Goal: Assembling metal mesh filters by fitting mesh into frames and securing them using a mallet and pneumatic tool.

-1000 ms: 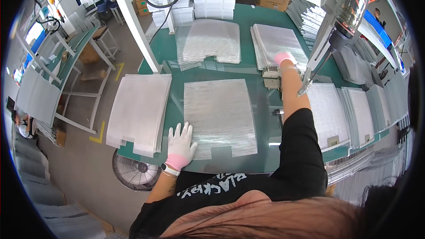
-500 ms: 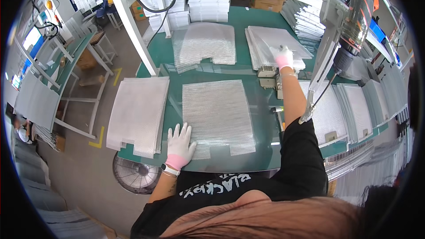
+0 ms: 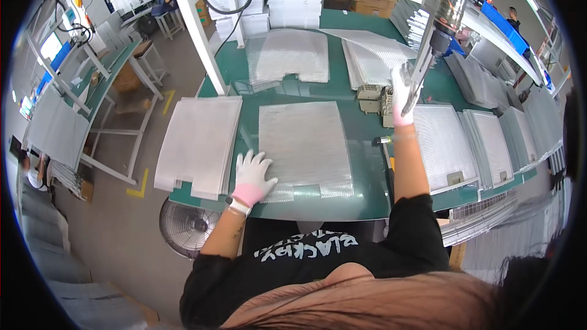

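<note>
A square mesh sheet lies flat in the middle of the green table. My left hand, in a white glove, rests flat with spread fingers on the sheet's near left corner. My right hand, also gloved, reaches far across to a stack of mesh sheets at the back right. It grips the near edge of the top sheet, which is lifted and bowed. A hanging power screwdriver dangles just in front of that hand.
A stack of mesh sheets overhangs the table's left end, and another stack lies at the back. Framed filters sit at right, small grey parts near the middle. A white post rises at back left, a fan stands below.
My right hand has lifted the top sheet of the back right stack, which now bows upward. My left hand has stayed on the middle sheet.
</note>
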`<state>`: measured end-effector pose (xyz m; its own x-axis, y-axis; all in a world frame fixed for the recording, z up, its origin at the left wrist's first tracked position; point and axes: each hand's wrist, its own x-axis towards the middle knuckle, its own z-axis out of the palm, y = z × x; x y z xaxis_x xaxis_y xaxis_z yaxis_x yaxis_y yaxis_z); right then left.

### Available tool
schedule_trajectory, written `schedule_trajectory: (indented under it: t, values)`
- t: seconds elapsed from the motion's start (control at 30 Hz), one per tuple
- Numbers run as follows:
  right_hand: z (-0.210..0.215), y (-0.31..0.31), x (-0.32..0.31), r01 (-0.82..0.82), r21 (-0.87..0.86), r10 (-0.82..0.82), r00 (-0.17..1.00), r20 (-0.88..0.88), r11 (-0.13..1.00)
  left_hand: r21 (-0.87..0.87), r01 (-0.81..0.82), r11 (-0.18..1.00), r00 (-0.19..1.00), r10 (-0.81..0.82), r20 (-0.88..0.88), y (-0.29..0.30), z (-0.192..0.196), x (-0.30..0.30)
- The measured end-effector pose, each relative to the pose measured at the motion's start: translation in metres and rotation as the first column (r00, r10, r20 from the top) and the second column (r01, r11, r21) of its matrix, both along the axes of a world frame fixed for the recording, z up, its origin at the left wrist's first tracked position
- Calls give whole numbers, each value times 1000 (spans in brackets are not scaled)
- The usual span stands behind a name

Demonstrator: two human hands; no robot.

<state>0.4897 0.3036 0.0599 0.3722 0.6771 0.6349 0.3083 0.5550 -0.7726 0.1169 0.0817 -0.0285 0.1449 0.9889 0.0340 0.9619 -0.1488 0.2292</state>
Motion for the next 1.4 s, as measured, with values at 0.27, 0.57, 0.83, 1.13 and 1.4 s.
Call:
schedule_trajectory:
  t: [0.27, 0.57, 0.83, 1.13, 1.4]
  values:
    - [-71, -234, -118, -375, 38, 330, 855, 400, 926, 59, -77, 995, -44, -63, 997, -38, 36, 79]
    - [-6, -218, -49, 16, -497, 292, 793, 535, 868, 32, -320, 947, 79, -8, 997, -38, 12, 39]
    - [-59, -210, -55, 71, -586, 344, 750, 565, 807, 199, -224, 954, 937, 155, 312, -19, -2, 32]
    - [-113, -205, -59, 103, -555, 331, 709, 623, 825, 13, -235, 972, 952, 228, 205, -10, -20, 25]
    - [-108, -206, -59, 80, -568, 384, 659, 647, 819, 2, -217, 976, 951, 211, 227, -7, -24, 20]
